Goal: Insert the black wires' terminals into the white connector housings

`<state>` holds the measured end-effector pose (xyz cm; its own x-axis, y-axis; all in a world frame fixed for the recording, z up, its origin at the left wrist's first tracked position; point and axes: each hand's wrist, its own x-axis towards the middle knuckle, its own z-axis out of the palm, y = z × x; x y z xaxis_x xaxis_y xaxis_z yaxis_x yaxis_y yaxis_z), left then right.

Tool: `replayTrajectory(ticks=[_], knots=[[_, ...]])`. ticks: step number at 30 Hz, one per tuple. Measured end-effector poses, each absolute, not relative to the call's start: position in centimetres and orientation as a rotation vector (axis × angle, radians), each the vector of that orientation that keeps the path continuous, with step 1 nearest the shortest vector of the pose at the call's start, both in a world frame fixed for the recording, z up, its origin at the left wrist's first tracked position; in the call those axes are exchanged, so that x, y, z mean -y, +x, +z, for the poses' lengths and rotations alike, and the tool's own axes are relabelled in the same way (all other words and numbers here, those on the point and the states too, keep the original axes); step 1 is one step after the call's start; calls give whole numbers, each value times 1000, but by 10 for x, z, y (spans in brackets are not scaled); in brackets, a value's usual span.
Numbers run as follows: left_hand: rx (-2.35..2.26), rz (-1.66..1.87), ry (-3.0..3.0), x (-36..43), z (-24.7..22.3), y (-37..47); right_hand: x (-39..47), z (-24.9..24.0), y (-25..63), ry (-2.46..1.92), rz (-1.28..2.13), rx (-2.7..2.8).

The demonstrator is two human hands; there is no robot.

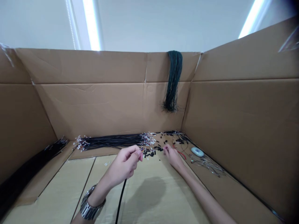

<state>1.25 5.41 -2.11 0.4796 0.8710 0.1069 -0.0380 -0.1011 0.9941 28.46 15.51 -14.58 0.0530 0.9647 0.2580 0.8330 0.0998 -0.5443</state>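
Observation:
My left hand [127, 165] is closed in a pinch on a black cable [121, 199], near its end, where thin coloured wires show at the fingertips. The rest of this cable hangs down toward the near edge of the view. To the right, my right hand [172, 157] reaches among short black tube pieces [149, 153] scattered on the cardboard. Its thumb and fingers are pressed together, and whatever they grip is too small to make out. A metal watch [90, 207] is on my left wrist.
Cardboard walls [93, 105] surround the work surface. A bundle of black cables [112, 141] lies along the back, another cable bundle [35, 168] at left. Dark green strands [174, 81] hang over the back wall. At right lie a pale oval object [197, 151] and clear, looped cords [207, 165].

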Motion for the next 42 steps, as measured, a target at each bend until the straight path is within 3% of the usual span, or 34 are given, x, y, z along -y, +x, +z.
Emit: replayTrajectory(ticks=[8, 13, 27, 42], knots=[[-715, 907, 1422, -53, -16, 5, -74, -23, 210, -1088, 557, 2007], [-688, 845, 1379, -40, -6, 2, -22, 27, 198, -882, 408, 2138], [-899, 887, 1788, -25, 6, 5, -16, 27, 202, -795, 380, 2137], [-767, 1062, 1607, -20, 0, 1, -10, 28, 197, -676, 383, 1939]])
